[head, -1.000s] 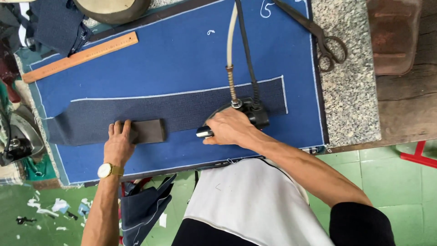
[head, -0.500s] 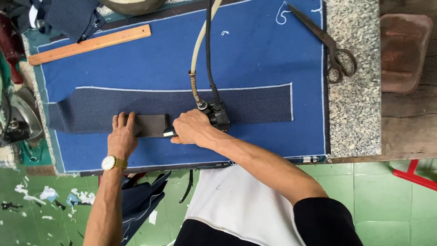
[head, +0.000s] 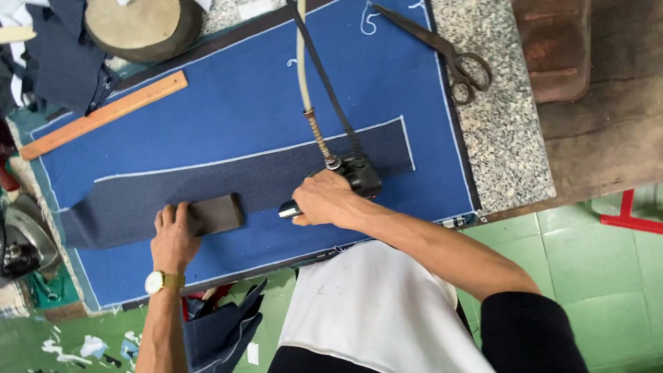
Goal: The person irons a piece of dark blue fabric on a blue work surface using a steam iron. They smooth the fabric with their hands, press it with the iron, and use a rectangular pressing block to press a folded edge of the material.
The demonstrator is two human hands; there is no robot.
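A long strip of dark navy cloth (head: 228, 183) lies across a blue padded board (head: 228, 103). My right hand (head: 324, 199) grips the handle of a black steam iron (head: 359, 173) that rests on the strip, with a cream hose and a black cord rising from it. My left hand (head: 174, 238) lies flat on the strip's left part, fingers against a dark flat block (head: 217, 214) that sits on the cloth.
A wooden ruler (head: 103, 114) lies at the board's upper left. Black scissors (head: 442, 48) sit on the speckled stone top at the right. A round padded form (head: 141, 27) is at the back, a second iron (head: 21, 242) at the far left. Dark cloth hangs below the table edge.
My right hand slid the iron left along the strip up to the block, then back to the right. My left hand stayed on the block.
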